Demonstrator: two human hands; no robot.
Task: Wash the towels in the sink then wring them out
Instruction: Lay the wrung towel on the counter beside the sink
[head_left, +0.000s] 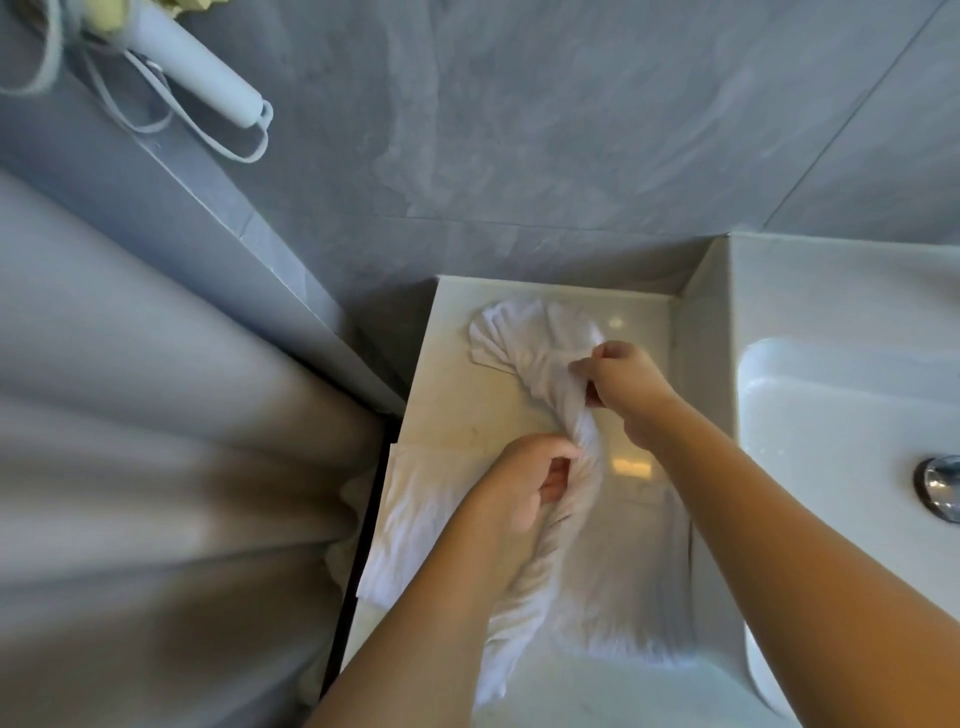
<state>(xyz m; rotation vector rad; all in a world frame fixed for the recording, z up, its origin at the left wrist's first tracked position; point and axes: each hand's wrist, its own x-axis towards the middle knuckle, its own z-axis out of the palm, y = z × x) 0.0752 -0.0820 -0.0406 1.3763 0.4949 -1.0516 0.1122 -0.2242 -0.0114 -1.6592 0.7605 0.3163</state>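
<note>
A white towel (535, 353), twisted into a thick rope, stretches over the pale counter (467, 410) left of the sink (831, 405). My left hand (524, 480) grips the twisted middle of it. My right hand (623, 382) grips it a little farther up, near its spread far end. The near end of the towel hangs down under my left forearm. Another white towel (400, 540) lies flat on the counter's left edge, partly under my left arm.
The white sink basin has a chrome drain fitting (940, 488) at the right edge. A grey curtain (156, 441) hangs at the left. A white hair dryer (197, 62) with its cord hangs on the grey tiled wall above.
</note>
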